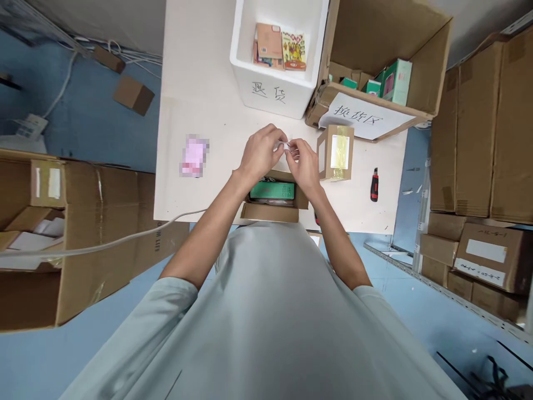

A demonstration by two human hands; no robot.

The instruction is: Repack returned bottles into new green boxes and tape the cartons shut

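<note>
My left hand and my right hand meet above the near middle of the table, fingertips pinched on a small piece of white paper. Its print, if any, is too small to read. Right below my hands an opened cardboard box sits at the table's near edge, its front flap folded toward me. Inside lies a green box, partly covered by my left hand and wrist. A taped carton with a white label stands just right of my right hand.
A white foam bin with booklets stands at the back. Beside it is a large cardboard box holding green boxes. A red and black box cutter lies right. A blurred pink item lies left. A cable crosses the left edge.
</note>
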